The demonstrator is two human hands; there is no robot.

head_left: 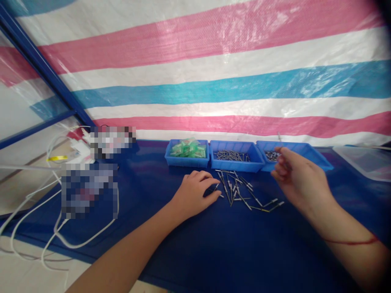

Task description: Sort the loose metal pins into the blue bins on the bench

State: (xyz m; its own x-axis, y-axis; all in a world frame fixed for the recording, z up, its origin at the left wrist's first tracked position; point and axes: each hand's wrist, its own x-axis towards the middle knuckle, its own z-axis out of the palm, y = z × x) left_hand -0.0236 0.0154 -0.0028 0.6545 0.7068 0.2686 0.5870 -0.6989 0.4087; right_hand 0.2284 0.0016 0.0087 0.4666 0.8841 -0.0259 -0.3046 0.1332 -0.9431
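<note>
My left hand [195, 191] rests on the blue table, thumb and forefinger apart beside a loose pile of blind rivets [233, 187]. One or two rivets lie at its fingertips, and the other fingers are curled on the tabletop. My right hand [301, 177] is raised in front of the right blue bin [314, 156], fingers pinched together. A thin metal rivet [279, 138], blurred, sticks up from that pinch. The right bin holds small metal pieces, partly hidden by the hand. More rivets [232, 156] lie in the middle blue bin [236, 166].
The left blue bin [187, 162] holds green-and-clear packets [189, 148]. A clear plastic tray [363, 162] sits at the far right. White cables [76, 246] loop over the table's left side. A striped plastic sheet [214, 89] hangs behind, beside a blue frame post [45, 61].
</note>
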